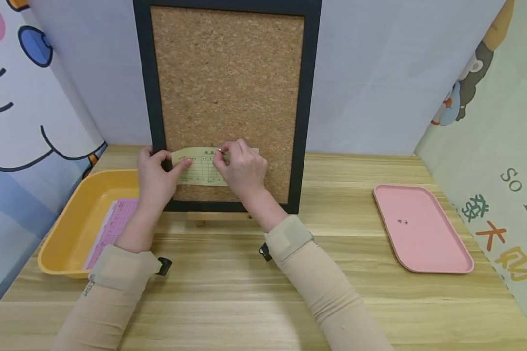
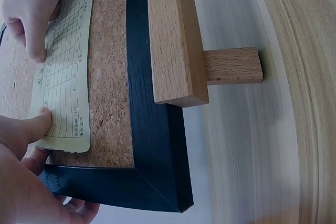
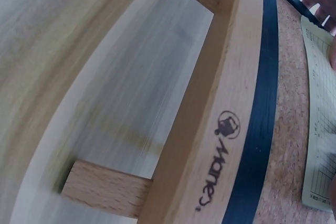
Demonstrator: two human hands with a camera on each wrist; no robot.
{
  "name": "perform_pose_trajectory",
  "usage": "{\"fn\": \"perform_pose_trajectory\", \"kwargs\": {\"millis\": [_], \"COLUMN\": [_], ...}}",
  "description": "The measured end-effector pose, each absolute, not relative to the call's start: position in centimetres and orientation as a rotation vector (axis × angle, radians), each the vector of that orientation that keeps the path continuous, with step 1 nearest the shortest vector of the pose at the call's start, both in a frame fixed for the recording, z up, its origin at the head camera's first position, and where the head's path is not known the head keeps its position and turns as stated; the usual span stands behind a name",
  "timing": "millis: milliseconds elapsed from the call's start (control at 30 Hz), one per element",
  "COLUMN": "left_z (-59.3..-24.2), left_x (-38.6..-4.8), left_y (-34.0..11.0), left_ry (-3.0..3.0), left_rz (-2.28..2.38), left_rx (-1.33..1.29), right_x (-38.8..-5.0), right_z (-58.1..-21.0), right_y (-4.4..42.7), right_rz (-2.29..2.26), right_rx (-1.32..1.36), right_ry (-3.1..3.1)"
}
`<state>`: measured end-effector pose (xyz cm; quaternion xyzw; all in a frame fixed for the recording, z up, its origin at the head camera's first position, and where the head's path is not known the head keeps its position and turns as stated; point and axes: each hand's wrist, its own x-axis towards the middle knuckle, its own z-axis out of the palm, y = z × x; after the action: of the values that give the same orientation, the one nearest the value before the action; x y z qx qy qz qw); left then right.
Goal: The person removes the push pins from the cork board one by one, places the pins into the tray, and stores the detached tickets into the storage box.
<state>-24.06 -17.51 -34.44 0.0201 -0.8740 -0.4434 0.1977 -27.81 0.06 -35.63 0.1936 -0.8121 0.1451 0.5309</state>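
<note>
A pale yellow printed receipt slip lies against the lower part of a cork board in a black frame. My left hand holds the slip's left end, thumb on its face; in the left wrist view some fingers reach behind the frame's edge. At the slip's top edge my right hand pinches a small silvery pushpin between thumb and forefinger. The pin's point is hidden. In the right wrist view, part of the slip shows along the right side.
A wooden easel ledge supports the board. To the left, a yellow basin contains pink forms. Several small metal pins lie on a pink tray at the right. Printed cloth walls border the wooden table.
</note>
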Motion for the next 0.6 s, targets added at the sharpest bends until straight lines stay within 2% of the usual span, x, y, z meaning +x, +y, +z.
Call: {"fn": "perform_pose_trajectory", "kwargs": {"millis": [600], "left_z": [-34.45], "left_x": [-24.06], "left_y": [-17.49], "left_ry": [-2.432], "left_rz": [-1.239], "left_rx": [0.048], "right_x": [-27.58], "right_z": [-35.73], "right_y": [0.26], "right_rz": [0.356], "right_rx": [0.462], "right_ry": [-1.967]}}
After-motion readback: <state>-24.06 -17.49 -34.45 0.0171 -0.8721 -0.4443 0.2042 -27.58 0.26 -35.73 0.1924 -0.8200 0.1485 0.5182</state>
